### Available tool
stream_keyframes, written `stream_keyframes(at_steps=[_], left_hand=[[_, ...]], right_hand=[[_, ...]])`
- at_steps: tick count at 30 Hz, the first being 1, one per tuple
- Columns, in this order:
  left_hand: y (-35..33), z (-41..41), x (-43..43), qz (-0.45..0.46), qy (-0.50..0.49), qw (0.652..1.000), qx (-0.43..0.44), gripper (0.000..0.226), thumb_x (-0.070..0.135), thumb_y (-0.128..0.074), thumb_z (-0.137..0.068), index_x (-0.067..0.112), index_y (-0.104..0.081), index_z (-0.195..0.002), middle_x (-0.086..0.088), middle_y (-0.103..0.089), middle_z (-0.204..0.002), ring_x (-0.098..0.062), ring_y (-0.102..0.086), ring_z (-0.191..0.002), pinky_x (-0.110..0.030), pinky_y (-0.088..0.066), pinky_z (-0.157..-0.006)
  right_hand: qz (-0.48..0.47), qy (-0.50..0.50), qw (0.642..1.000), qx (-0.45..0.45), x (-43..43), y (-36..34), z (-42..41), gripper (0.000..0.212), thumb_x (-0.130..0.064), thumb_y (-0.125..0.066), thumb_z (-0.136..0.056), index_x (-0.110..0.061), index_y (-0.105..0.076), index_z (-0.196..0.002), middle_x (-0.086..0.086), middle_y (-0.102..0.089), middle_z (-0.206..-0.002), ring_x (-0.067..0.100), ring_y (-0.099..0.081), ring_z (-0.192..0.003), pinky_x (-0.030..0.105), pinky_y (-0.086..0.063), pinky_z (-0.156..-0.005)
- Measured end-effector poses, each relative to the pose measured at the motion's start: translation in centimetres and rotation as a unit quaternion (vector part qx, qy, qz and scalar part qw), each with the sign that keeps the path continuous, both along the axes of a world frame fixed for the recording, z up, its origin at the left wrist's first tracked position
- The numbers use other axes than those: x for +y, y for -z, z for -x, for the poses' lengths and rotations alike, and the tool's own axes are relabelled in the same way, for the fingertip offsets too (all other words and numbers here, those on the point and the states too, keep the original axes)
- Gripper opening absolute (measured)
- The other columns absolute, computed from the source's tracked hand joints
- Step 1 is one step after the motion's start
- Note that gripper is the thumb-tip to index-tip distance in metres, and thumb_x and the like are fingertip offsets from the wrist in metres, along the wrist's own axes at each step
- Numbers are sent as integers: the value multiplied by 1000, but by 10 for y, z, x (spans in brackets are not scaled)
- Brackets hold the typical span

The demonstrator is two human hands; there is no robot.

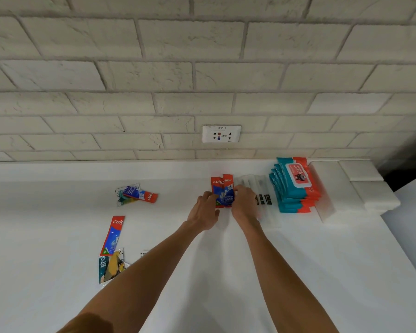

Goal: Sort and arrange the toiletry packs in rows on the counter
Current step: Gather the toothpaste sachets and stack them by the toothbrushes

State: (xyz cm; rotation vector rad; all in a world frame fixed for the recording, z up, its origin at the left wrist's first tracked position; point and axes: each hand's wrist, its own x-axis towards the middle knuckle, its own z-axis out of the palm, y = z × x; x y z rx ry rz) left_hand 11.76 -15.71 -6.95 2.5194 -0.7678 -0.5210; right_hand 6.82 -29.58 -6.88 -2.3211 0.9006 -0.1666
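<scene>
In the centre of the frame: your left hand [205, 207] and right hand [243, 202] meet on two toothpaste packs [221, 189], which stand side by side on the worktop [298, 260], long axes pointing up the frame toward the wall.
Right hand state: fingers curled over the right edge of the pair, grasping it.
Left hand state: fingers lie against the left edge; the view does not resolve whether they grip or merely push.
Row so far: clear packs [249, 182] lie just right of the pair; a wipes stack [296, 188] stands further right.
Step in hand (judgement): squaring the pair into the row.
Remaining work: a loose toothpaste pack [145, 195] lies left of centre on a sachet [121, 200]; a second loose pack [113, 235] and a wash pack [103, 269] lie lower left.
Key relation: all loose packs lie left of both hands, well apart. Your left hand is nearer.
Axis note: the lower-left pack runs almost parallel to the pair; the left-of-centre pack lies crosswise and needs turning.
</scene>
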Motion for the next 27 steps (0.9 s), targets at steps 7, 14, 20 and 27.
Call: stream_keyframes(at_steps=[7,14,20,27], left_hand=[[3,0,4,-28,21,999,-29,56,22,-64,-101,19,-44,-153,-2,-41,-160,-27,-45,-140,-39,-47,-110],[7,0,8,-59,47,996,-40,57,23,-62,-101,25,-43,-155,1,-39,-163,-28,-37,-147,-47,-43,-116],[9,-1,7,-57,44,997,-38,56,24,-61,-102,27,-43,-155,2,-40,-163,-27,-36,-148,-47,-41,-118],[8,-1,6,-53,45,997,-45,54,23,-60,-102,26,-45,-154,2,-41,-162,-27,-37,-148,-47,-40,-118]], right_hand=[[96,-96,989,54,7,-6,-9,47,-32,-54,-109,-20,-44,-154,9,-53,-150,29,-53,-133,45,-55,-104],[93,-151,979,102,4,6,-14,55,-29,-61,-106,-16,-41,-156,9,-51,-153,31,-48,-137,49,-54,-107],[105,-163,975,106,3,12,-16,53,-28,-62,-106,-15,-43,-153,9,-50,-154,33,-48,-138,50,-54,-107],[113,-166,973,117,7,10,-18,58,-29,-61,-106,-15,-37,-157,9,-46,-159,35,-46,-141,51,-52,-109]])
